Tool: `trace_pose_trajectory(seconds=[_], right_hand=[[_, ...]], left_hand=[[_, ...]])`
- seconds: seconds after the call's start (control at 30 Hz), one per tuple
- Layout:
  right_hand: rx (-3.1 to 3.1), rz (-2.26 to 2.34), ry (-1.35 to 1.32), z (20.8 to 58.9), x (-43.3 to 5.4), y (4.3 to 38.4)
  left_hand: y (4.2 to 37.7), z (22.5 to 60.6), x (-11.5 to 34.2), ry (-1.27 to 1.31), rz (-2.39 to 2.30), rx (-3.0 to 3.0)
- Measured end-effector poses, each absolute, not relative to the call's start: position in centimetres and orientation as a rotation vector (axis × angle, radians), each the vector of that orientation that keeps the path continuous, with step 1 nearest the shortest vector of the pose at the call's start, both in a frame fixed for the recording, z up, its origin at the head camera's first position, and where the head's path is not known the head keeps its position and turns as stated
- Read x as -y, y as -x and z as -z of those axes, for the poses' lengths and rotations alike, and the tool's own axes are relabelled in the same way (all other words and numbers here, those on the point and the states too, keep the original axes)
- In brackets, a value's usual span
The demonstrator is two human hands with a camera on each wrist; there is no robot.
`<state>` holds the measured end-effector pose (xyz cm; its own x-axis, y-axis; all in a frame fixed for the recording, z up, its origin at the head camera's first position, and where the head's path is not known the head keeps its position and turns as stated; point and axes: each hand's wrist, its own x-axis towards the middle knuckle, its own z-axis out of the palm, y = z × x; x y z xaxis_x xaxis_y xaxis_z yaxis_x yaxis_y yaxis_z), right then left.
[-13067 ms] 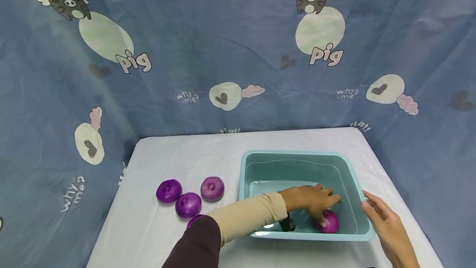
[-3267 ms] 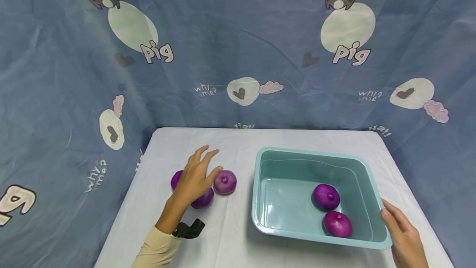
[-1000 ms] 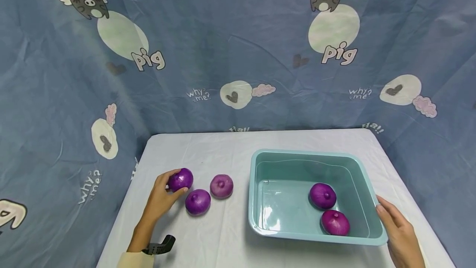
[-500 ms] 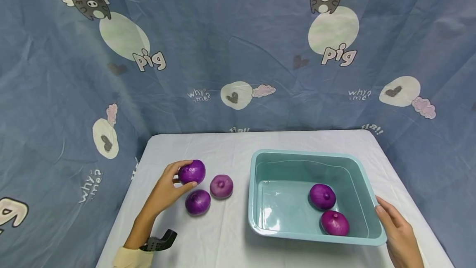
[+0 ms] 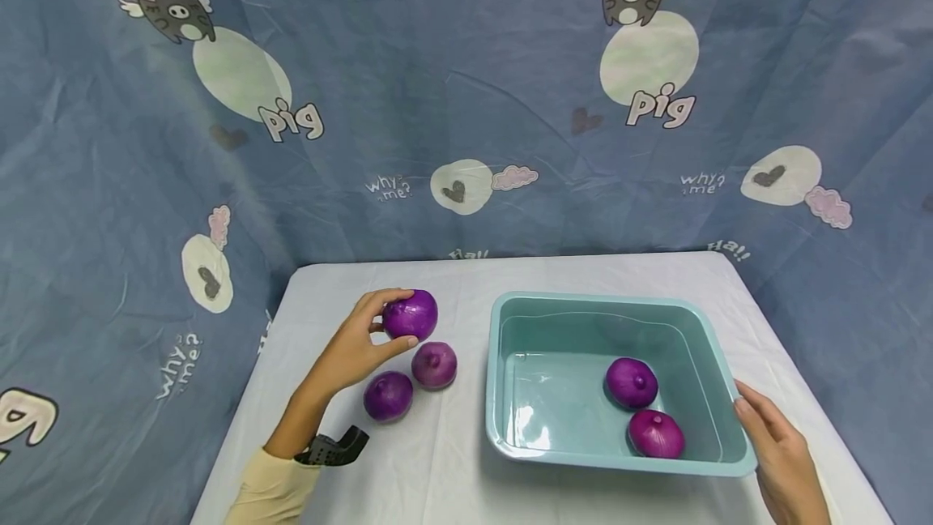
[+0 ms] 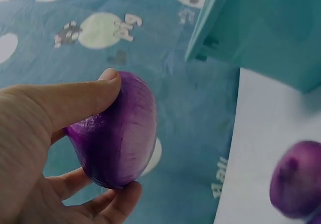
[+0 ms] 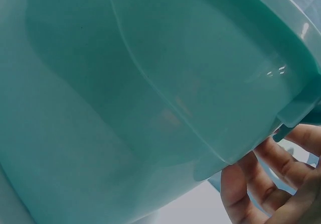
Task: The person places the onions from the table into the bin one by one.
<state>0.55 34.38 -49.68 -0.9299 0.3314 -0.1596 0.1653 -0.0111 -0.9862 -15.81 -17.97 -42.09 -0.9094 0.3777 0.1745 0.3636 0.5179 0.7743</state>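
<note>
My left hand (image 5: 357, 351) holds a purple onion (image 5: 411, 315) between thumb and fingers, raised off the table at the left. In the left wrist view, the thumb presses one side of this onion (image 6: 123, 133) and fingertips support the other. Just below it in the head view lie two more purple onions, one paler (image 5: 434, 365) and one darker (image 5: 388, 396). A teal plastic basin (image 5: 594, 466) stands on the right with two purple onions, one behind (image 5: 631, 383) and one in front (image 5: 656, 434). My right hand (image 5: 787, 456) grips the basin's right edge, fingers bent against it (image 7: 271, 184).
A white cloth covers the table (image 5: 437, 476). Behind and beside it hangs a blue curtain (image 5: 350, 47) with pig prints. A black strap device (image 5: 335, 448) is worn on the left wrist.
My left hand has lifted the onion from the far left and carried it up and rightward, past the two table onions. The right hand and basin have hardly moved in the last second.
</note>
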Motion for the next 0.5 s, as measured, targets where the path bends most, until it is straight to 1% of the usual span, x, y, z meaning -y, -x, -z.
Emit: trace_pose_trajectory(seconds=[0.2,0.5], right_hand=[[2.111,-2.091,0.502,49.6,-34.4,-0.5],[2.153,-2.058,0.587,49.5,-34.5,-0.5]], left_hand=[[16.6,40.8,15.4,-0.764,-1.345,-2.661],[17.6,38.8,10.8,-0.971,-1.302,-2.552]])
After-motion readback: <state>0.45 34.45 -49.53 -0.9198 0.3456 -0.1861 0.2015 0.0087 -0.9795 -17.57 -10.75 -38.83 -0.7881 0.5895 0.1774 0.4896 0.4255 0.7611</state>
